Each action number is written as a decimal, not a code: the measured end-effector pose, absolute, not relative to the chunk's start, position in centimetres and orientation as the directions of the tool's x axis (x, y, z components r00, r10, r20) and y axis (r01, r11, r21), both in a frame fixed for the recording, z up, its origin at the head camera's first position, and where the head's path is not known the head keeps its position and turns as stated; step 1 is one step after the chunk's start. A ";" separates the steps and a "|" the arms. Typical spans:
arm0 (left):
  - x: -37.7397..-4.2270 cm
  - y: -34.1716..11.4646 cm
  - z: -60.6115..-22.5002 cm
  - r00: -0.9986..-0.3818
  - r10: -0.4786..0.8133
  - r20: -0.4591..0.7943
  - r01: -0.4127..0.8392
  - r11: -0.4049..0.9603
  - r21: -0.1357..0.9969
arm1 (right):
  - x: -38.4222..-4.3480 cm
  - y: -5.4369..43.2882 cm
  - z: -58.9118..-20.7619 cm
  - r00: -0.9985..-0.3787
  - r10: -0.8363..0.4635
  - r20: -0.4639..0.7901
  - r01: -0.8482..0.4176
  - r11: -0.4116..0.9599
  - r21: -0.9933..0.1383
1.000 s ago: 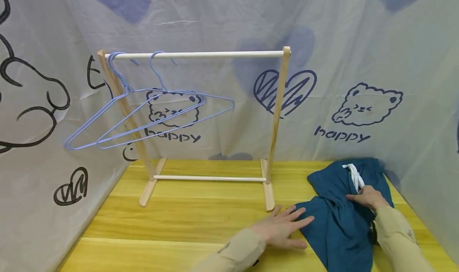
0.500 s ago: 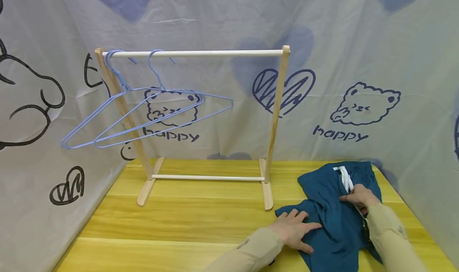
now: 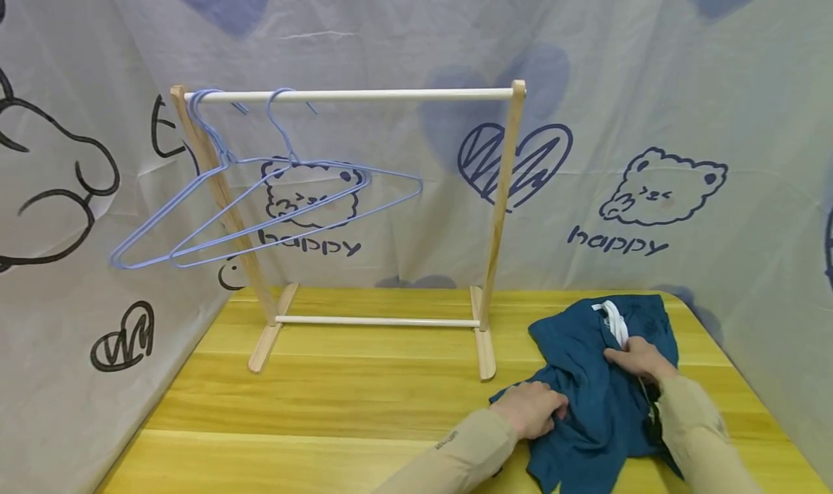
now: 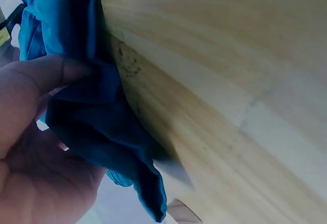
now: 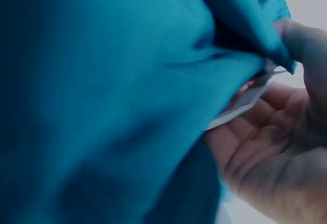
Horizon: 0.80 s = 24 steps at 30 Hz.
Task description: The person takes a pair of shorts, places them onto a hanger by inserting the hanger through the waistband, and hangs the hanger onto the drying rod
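Dark teal shorts (image 3: 595,400) lie rumpled on the right part of the table, a white drawstring (image 3: 613,320) showing at their far end. My left hand (image 3: 530,409) grips the cloth at the near left leg. In the left wrist view, a fold of the shorts (image 4: 102,116) runs between thumb and fingers. My right hand (image 3: 641,360) holds the right side of the shorts just below the drawstring. Seen from the right wrist, the thumb lies over the teal cloth (image 5: 127,96) and the other fingers are under it, beside a white strip (image 5: 240,110).
A wooden rack (image 3: 507,205) with a white top rail (image 3: 390,96) stands left of the shorts on the yellow wood table (image 3: 312,407). Several blue wire hangers (image 3: 221,212) hang at its left end. A printed white cloth (image 3: 403,38) forms the backdrop.
The shorts have shifted left and towards me with the right hand. My left hand has gone from spread fingers at the leg's edge to curled fingers gripping the cloth.
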<state>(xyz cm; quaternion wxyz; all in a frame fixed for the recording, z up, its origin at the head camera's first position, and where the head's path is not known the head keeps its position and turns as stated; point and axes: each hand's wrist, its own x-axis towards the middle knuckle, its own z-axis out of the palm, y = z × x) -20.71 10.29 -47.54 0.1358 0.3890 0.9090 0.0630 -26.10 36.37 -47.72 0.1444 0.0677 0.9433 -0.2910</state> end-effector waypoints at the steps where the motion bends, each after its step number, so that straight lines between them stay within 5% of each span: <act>1: -20.8 10.2 -47.7 -0.662 0.729 -0.176 0.692 0.684 0.231 | -26.0 36.4 -47.8 -0.955 0.042 -0.292 0.204 0.808 -0.553; 6: -21.3 8.7 -47.5 -0.690 0.724 0.027 0.693 0.649 0.314 | -25.2 35.9 -47.6 -0.983 0.048 -0.177 0.158 0.709 -0.687; 13: -21.6 4.6 -45.8 -0.764 0.549 0.338 0.644 0.667 0.373 | -24.0 33.3 -45.4 -0.996 0.081 0.024 0.029 0.593 -0.805; 24: -21.4 -4.3 -42.6 -0.823 0.297 0.484 0.509 0.764 0.396 | -22.0 24.0 -42.8 -0.970 0.059 0.235 -0.191 0.410 -0.892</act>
